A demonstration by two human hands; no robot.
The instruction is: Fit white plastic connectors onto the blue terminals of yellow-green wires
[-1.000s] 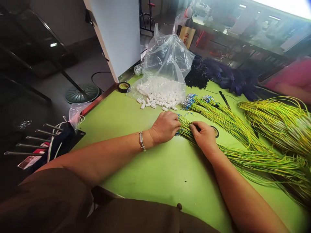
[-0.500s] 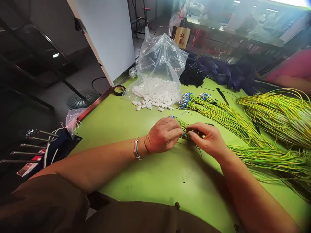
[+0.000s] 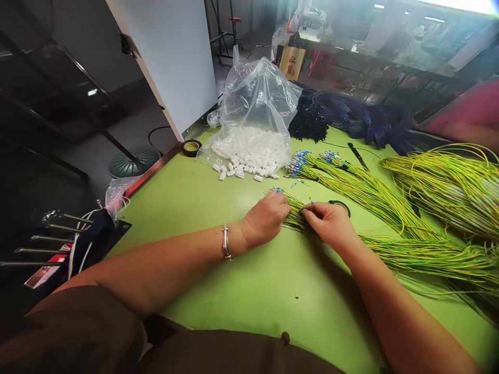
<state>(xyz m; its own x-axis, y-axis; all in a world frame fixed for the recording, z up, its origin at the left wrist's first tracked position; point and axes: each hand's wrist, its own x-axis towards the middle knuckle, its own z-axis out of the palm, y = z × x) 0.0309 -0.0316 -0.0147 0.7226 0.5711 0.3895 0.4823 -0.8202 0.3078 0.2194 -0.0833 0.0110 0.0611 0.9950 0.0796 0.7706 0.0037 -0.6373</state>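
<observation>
A bundle of yellow-green wires (image 3: 295, 212) with blue-and-silver crimped ends lies between my two hands on the green tabletop (image 3: 241, 291). My left hand (image 3: 267, 217) is closed over the bundle near its crimped ends, its curled fingers hiding what they grip. Thumb and forefinger of my right hand (image 3: 330, 222) are pinched on a wire of the same bundle, a little further along. One blue crimped end (image 3: 311, 200) sticks up just above these fingers. Behind the right hand, a roll of black tape (image 3: 343, 206) is partly covered.
A clear plastic bag (image 3: 261, 98) spills white connector housings (image 3: 249, 150) at the back. More wire bundles (image 3: 362, 192) lie to the right, with dark purple wires (image 3: 351, 111) behind. Another tape roll (image 3: 192, 147) sits by the left edge. A person's pink sleeve (image 3: 468, 106) shows far right.
My left hand has drawn slightly left and curled tighter, widening the gap between the hands. A blue crimped end now stands above my right fingers, and the tape roll behind shows more.
</observation>
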